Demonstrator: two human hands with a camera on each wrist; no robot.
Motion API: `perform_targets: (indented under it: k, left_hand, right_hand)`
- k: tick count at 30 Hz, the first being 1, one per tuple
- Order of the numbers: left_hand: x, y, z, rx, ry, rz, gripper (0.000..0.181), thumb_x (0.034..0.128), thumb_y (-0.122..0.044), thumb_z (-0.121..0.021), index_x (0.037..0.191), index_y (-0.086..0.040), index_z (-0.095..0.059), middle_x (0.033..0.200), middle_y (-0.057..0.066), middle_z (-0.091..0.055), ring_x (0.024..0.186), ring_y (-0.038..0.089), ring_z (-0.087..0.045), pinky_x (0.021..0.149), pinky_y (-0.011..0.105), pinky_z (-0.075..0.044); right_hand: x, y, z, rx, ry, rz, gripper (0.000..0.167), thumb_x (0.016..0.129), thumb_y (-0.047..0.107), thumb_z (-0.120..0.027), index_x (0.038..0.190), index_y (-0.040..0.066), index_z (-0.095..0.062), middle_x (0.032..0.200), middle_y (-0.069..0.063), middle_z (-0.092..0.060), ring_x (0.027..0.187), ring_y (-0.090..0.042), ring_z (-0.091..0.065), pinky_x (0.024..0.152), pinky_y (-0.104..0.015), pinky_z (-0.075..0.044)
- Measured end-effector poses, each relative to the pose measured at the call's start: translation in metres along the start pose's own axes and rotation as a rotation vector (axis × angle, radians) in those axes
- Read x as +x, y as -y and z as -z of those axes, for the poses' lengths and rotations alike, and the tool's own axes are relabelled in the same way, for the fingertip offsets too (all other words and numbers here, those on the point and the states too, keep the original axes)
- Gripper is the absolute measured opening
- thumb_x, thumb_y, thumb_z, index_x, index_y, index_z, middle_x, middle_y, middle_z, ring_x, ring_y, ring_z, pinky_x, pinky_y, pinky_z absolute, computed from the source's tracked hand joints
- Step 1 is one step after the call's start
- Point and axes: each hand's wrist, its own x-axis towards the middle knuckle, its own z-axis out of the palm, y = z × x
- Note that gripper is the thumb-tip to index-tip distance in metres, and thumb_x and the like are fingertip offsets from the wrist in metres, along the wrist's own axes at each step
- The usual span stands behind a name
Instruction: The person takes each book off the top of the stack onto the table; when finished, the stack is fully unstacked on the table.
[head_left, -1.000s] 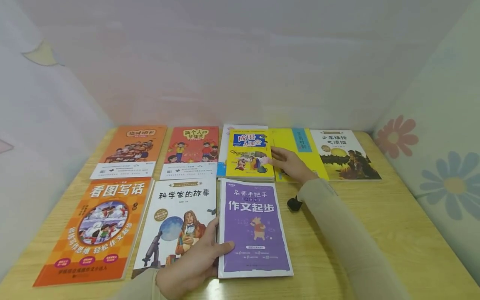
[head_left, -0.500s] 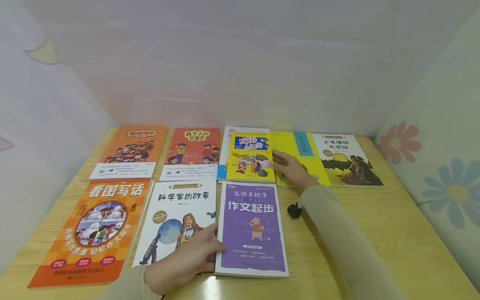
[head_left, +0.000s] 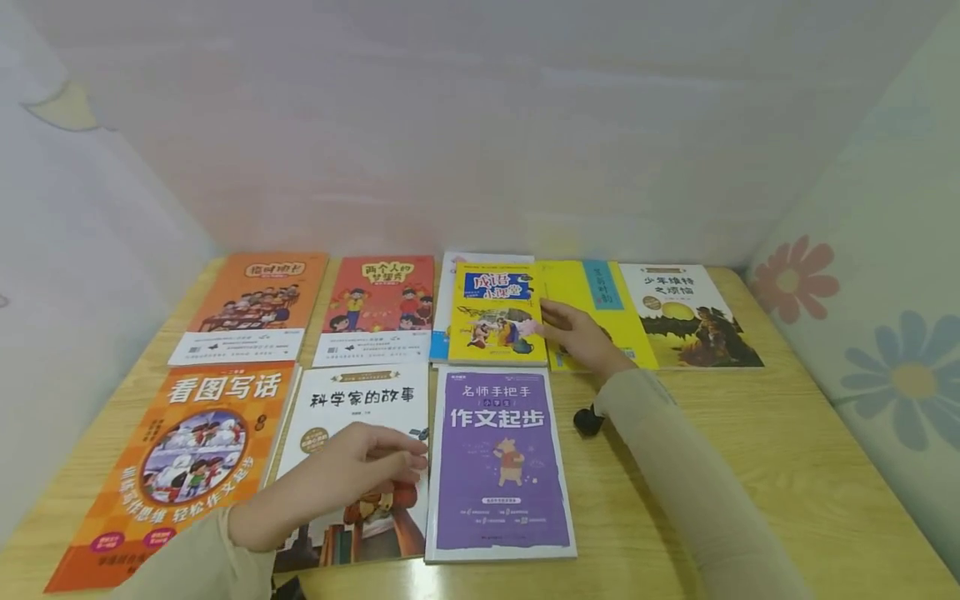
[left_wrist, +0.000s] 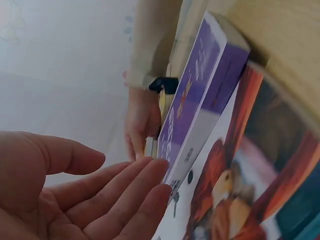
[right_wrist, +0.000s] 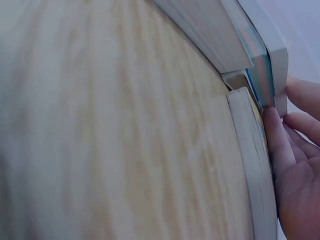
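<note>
My left hand (head_left: 356, 467) hovers over the white book with a telescope and a long-haired figure (head_left: 375, 533), holding nothing. In the left wrist view its fingers are extended, pointing toward the spine of a purple book (left_wrist: 215, 80). The purple book (head_left: 502, 467) lies flat to the right of that hand. My right hand (head_left: 581, 337) rests over a yellow book with a blue title strip (head_left: 573, 287). Its fingertips touch the right edge of a smaller yellow book (head_left: 491, 329), which lies on a white-and-blue book (head_left: 487, 258). In the right wrist view, my right hand (right_wrist: 300, 165) touches book edges.
An orange book (head_left: 172, 475) lies at the front left. Along the back are another orange book (head_left: 251, 296), a red book (head_left: 378, 296) and a white-topped book with a dark scene (head_left: 690, 317). The wooden table (head_left: 720, 433) meets a pale wall (head_left: 480, 125) behind.
My left hand has let go of the purple book's left edge and moved left and up, over the white book. My right hand stays at the smaller yellow book's edge.
</note>
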Motion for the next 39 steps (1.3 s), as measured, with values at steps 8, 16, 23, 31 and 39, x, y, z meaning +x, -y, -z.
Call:
perform_targets:
  k: [8, 16, 23, 31, 39]
  left_hand:
    - [0.057, -0.001, 0.051, 0.324, -0.308, -0.136, 0.037, 0.1063, -0.021, -0.054, 0.138, -0.003, -0.060, 0.127, 0.015, -0.068, 0.115, 0.032, -0.065, 0.090, 0.043, -0.058]
    - [0.109, 0.022, 0.081, 0.608, -0.266, -0.015, 0.070, 0.1038, -0.033, -0.058, 0.161, -0.009, -0.025, 0.163, 0.019, -0.030, 0.150, 0.041, -0.024, 0.118, 0.063, -0.025]
    - [0.124, 0.037, 0.085, 0.619, -0.133, 0.033, 0.092, 0.0960, -0.057, -0.061, 0.165, -0.018, -0.014, 0.169, 0.016, -0.012, 0.154, 0.042, -0.004, 0.117, 0.071, -0.003]
    - [0.117, 0.044, 0.089, 0.750, -0.054, 0.026, 0.101, 0.0907, -0.065, -0.063, 0.165, -0.022, -0.010, 0.171, 0.007, 0.001, 0.155, 0.035, 0.010, 0.115, 0.069, 0.013]
    - [0.126, 0.043, 0.090, 0.801, -0.038, -0.028, 0.095, 0.0922, -0.066, -0.060, 0.165, -0.023, -0.016, 0.170, 0.008, 0.001, 0.154, 0.037, 0.009, 0.114, 0.071, 0.013]
  right_hand:
    - [0.000, -0.001, -0.006, 0.068, -0.037, -0.015, 0.071, 0.094, 0.045, -0.072, 0.156, 0.029, -0.041, 0.156, 0.007, -0.045, 0.147, -0.020, -0.035, 0.121, -0.045, -0.029]
    - [-0.004, 0.000, -0.016, 0.034, -0.032, -0.006, 0.085, 0.085, 0.049, -0.081, 0.156, 0.028, -0.040, 0.155, 0.006, -0.045, 0.147, -0.021, -0.036, 0.119, -0.047, -0.032]
    - [-0.006, 0.000, -0.013, -0.076, -0.040, 0.034, 0.088, 0.084, 0.049, -0.082, 0.157, 0.027, -0.039, 0.156, 0.004, -0.045, 0.146, -0.024, -0.039, 0.117, -0.048, -0.036]
    - [-0.001, 0.001, -0.013, -0.056, -0.017, 0.027, 0.088, 0.086, 0.046, -0.080, 0.159, 0.030, -0.033, 0.161, 0.003, -0.038, 0.148, -0.025, -0.034, 0.118, -0.048, -0.034]
    - [-0.002, -0.001, -0.002, 0.006, -0.024, 0.045, 0.079, 0.094, 0.034, -0.074, 0.160, 0.025, -0.032, 0.163, 0.000, -0.033, 0.150, -0.025, -0.031, 0.118, -0.048, -0.034]
